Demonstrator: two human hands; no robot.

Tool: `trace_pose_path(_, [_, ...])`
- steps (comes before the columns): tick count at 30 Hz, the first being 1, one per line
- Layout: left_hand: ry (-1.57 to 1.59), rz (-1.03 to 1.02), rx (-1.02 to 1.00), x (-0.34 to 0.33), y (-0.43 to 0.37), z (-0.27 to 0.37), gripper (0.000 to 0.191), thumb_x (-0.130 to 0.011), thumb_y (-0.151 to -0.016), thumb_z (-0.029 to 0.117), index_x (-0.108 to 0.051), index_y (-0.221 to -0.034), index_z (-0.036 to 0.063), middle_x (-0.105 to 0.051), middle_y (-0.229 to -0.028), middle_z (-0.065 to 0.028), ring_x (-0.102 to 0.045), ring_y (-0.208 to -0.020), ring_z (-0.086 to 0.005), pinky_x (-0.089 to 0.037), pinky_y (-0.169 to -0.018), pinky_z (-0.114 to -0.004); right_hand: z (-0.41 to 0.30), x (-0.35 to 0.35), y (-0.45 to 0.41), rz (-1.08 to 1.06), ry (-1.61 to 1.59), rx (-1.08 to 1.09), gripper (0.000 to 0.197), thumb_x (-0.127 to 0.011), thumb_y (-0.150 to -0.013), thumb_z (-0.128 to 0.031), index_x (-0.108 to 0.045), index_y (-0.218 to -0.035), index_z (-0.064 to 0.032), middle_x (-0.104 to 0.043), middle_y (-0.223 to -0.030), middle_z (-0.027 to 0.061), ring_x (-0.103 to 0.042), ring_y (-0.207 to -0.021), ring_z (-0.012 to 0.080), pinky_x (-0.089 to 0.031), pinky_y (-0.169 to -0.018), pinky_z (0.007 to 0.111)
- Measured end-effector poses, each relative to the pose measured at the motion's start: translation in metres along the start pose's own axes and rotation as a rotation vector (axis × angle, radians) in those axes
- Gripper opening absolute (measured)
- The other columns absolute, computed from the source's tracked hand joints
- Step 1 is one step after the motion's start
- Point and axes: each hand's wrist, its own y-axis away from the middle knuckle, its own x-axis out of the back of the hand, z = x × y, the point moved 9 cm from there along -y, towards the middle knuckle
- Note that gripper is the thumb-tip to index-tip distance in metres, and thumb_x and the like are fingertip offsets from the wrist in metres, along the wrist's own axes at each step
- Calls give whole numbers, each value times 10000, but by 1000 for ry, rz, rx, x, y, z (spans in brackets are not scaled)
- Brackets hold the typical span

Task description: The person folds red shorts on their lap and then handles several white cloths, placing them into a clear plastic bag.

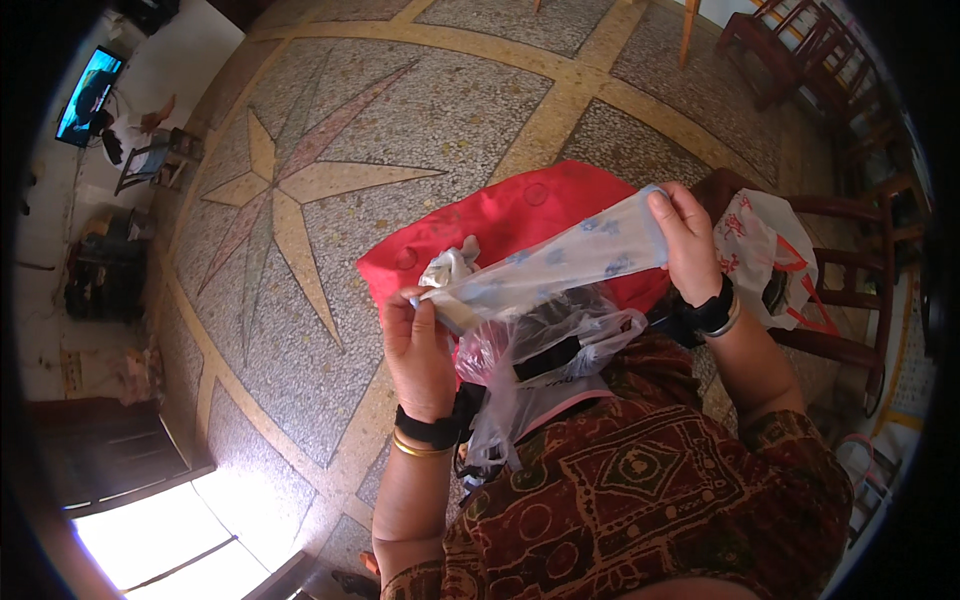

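A sheer white piece of fabric (555, 259) with blue flower shapes and a pale blue edge is stretched between my two hands. My left hand (421, 360) pinches its narrow lower-left end. At the wider upper-right end, my right hand (684, 240) grips the blue edge with the thumb on top. A crumpled white and pale blue cloth (451, 264) lies on a red cloth (495, 214) just beyond my left hand. Below the fabric, clear plastic bags (499, 405) rest against my lap, and a pink item (480, 351) shows through the plastic.
On the right, a white plastic bag (765, 255) with red print sits on a dark red wooden chair (840, 345). More wooden chairs (780, 52) line the upper right. Far left, a person (127, 139) sits near a lit television (88, 96). Bright light enters through a doorway (172, 540).
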Motion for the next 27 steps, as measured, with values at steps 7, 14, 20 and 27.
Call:
trace_pose_path(7, [-90, -87, -42, -9, 0, 5, 70, -526, -951, 62, -505, -1018, 59, -574, -894, -1, -531, -788, -73, -441, -719, -213, -16, 0, 0, 36, 56, 155, 216, -539, -968, -256, -586, -974, -44, -529, -732, -63, -453, -598, 7, -357, -476, 177])
trace_pose_path(14, [-101, -349, 49, -18, 10, 0, 72, -577, -924, 39, -545, -988, 47, -593, -884, 4, -536, -773, -53, -436, -698, -191, 1, 12, -6, 30, -51, -9, 227, -536, -968, -283, -581, -937, -63, -524, -717, -70, -446, -583, 0, -335, -455, 172])
trace_pose_path(20, [-109, -533, 288, -20, 23, -6, 183, -655, -873, 69, -604, -1040, 12, -640, -967, -40, -589, -843, -106, -473, -762, -229, 8, 14, -12, 55, -122, -41, 231, -542, -965, -298, -581, -910, -78, -517, -696, -76, -443, -567, -3, -328, -450, 169])
trace_pose_path(27, [31, -579, 402, -21, 28, -13, 271, -700, -815, 26, -581, -1053, -24, -652, -949, -115, -644, -787, -174, -523, -713, -270, 12, 12, -12, 44, -153, -67, 224, -545, -963, -293, -593, -918, -79, -533, -708, -73, -459, -571, 0, -340, -468, 161])
